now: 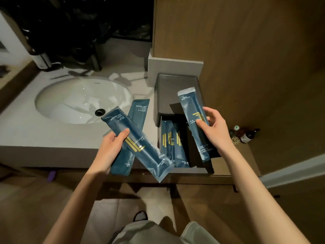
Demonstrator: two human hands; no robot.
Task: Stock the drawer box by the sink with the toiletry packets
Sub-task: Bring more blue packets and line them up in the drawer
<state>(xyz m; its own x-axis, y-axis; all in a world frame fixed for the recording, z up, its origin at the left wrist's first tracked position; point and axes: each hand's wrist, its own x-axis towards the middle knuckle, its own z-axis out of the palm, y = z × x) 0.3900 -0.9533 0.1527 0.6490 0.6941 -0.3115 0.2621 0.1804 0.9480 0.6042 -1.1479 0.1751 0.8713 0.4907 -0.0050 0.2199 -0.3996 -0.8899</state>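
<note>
Over the pulled-out drawer (191,170) of the box (175,88) beside the sink (79,99), my right grip (213,127) pinches one packet (192,110) near its middle, thumb on the printed face and fingers curled behind. Its long axis runs from the silver sealed end on the far side back toward me, nearly in line with the packets already lying in the drawer (176,148), so I judge it needs only a small turn and a drop into the dark gap to their right. The right grip is the nearer one. My left grip (112,147) clasps two more packets crossed over the counter (35,134) edge, a dental kit (149,155) on top of a comb (139,111). All are slim, glossy, dark blue sleeves with gold marks and look light and slippery.
</note>
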